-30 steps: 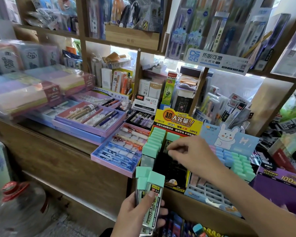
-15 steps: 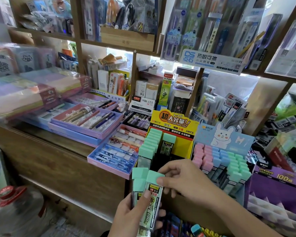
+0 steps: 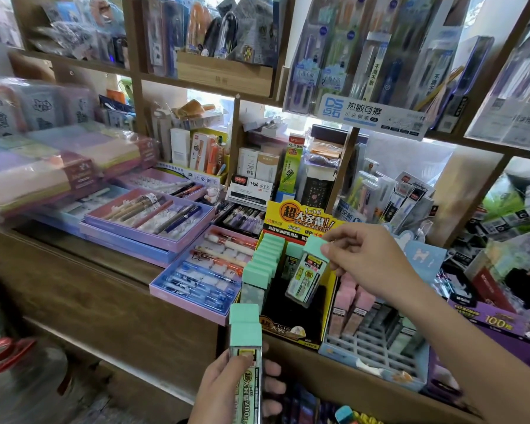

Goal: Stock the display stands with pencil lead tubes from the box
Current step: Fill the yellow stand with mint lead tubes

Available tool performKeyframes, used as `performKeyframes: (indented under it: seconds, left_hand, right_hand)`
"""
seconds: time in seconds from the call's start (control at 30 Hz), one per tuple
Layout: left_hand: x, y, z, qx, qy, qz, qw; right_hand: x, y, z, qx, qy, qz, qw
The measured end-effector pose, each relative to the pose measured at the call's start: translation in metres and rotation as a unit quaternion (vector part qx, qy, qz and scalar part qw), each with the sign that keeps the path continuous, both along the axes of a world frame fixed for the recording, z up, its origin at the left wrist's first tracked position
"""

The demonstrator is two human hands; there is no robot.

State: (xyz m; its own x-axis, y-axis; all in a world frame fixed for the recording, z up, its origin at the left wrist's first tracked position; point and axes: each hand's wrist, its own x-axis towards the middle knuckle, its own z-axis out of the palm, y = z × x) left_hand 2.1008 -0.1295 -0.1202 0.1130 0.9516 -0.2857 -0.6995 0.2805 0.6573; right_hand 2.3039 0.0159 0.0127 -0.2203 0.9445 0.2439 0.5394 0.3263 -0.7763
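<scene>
R hand [image 3: 364, 261] pinching one lead tube [image 3: 308, 273] by its green cap, tilting it over the yellow stand [image 3: 300, 218], prob for dropping into an empty slot. L hand [image 3: 227, 390] gripping spare tubes [image 3: 245, 341] as feed stock.

Count two hands: right hand [image 3: 371, 258] and left hand [image 3: 227, 390]. Count three mint-capped pencil lead tubes in hand: a single tube [image 3: 308, 270] at the right, a pair of tubes [image 3: 246, 356] at the left. Count two display stands: one yellow stand [image 3: 300, 215], one light-blue grid stand [image 3: 374, 356]. Note one row of mint caps [image 3: 263, 261] and several pink-capped tubes [image 3: 354, 298]; exact numbers unreadable.
</scene>
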Motion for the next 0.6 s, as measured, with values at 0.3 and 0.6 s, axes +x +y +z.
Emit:
performKeyframes:
  seconds: [0.3,0.6]
  left_hand:
    - [0.001,0.001,0.002,-0.013,-0.005,0.009,1.000]
    - [-0.001,0.003,0.002,-0.011,0.030,0.000,0.999]
  right_hand:
    - [-0.012,0.031,-0.005,0.048,-0.107,-0.027,0.993]
    - [-0.023,0.041,-0.020,0.064,-0.157,-0.028,0.985]
